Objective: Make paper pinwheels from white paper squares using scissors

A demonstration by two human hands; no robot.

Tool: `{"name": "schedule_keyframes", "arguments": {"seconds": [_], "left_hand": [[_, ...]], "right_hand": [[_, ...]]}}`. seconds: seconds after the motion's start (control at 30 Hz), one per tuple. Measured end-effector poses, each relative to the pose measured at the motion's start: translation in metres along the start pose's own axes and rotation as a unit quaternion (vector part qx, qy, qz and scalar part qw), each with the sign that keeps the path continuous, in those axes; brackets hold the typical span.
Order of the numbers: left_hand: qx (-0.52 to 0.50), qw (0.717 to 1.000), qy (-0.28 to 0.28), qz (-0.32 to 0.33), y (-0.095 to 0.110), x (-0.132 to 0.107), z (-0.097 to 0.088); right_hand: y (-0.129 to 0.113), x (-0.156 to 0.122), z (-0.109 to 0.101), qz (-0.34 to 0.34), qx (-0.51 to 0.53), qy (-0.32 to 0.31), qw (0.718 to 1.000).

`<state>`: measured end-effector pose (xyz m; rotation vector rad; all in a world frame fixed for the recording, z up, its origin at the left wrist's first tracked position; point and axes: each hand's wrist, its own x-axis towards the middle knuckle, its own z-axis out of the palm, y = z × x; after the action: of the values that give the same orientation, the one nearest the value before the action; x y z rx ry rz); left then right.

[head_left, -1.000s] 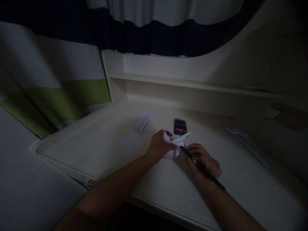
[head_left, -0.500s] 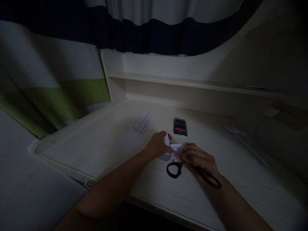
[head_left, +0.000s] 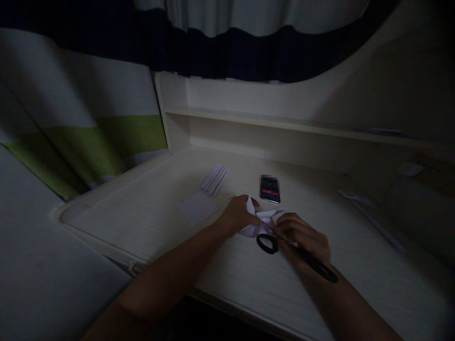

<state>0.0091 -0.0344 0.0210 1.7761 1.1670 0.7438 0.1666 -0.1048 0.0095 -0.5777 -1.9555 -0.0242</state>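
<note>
My left hand (head_left: 239, 215) is closed on a folded white paper (head_left: 266, 214), with the thumb pressed on it. Pointed flaps of the paper stand up beside the fingers. My right hand (head_left: 304, 234) grips black-handled scissors (head_left: 267, 244) near their blades, fingers curled round. One handle loop hangs toward me and the other lies along my right wrist. The blades lie against the paper; their tips are hidden in its folds. A flat square sheet of paper (head_left: 197, 208) lies left of my left hand, and a pleated paper (head_left: 215, 180) lies just behind it.
A phone (head_left: 269, 188) with a lit screen lies behind my hands on the white desk (head_left: 135, 222). Long thin paper pieces (head_left: 371, 220) lie at the right. A shelf (head_left: 256, 119) runs along the back, and a striped curtain (head_left: 131, 137) hangs at the left.
The scissors have turned in my right hand, so the near loop sits closer to the paper and looks narrower. The paper's flaps are spread slightly more. The whole view has shifted a little.
</note>
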Motion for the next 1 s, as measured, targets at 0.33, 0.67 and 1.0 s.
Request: {"name": "schedule_keyframes", "arguments": {"seconds": [0.33,0.67,1.0], "left_hand": [[-0.048,0.997,0.051,-0.017,0.005,-0.006,0.006],[-0.037,0.996,0.071,-0.031,-0.004,0.003,0.012],[-0.032,0.997,0.064,-0.011,-0.012,0.01,0.013]], "right_hand": [[0.006,-0.012,0.005,0.031,-0.022,0.061,0.997],[0.005,-0.01,0.008,0.072,-0.029,0.081,0.994],[0.015,-0.015,0.007,0.11,-0.008,0.058,0.992]]}}
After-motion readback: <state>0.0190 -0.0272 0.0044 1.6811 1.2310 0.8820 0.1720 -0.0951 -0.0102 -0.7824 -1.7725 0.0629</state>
